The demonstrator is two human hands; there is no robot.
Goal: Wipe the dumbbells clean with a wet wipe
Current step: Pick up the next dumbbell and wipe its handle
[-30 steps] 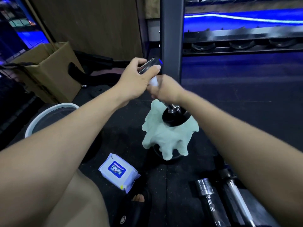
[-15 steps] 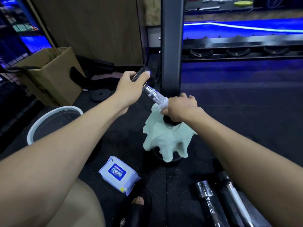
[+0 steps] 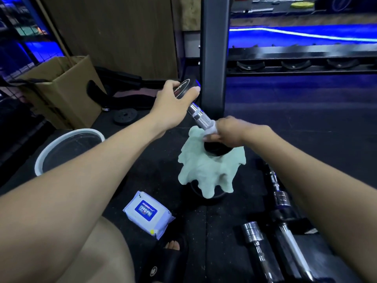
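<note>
A second ago the right hand (image 3: 230, 132) was up near the top of the dumbbell (image 3: 201, 117), almost against the left hand (image 3: 173, 105). It has since slid down the knurled handle with the wet wipe (image 3: 211, 130) wrapped round it, and now sits at the lower end, just above the bottom head, so most of the shiny handle lies bare between the two hands. The left hand's grip on the upper head has settled a little lower.

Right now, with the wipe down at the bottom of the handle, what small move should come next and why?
Probably slide the right hand and its wet wipe back up the knurled handle toward the left hand, which grips the top end of the dumbbell. The wipe sits at the handle's lower end, so the bare metal above it is the stretch left to cover.
</note>
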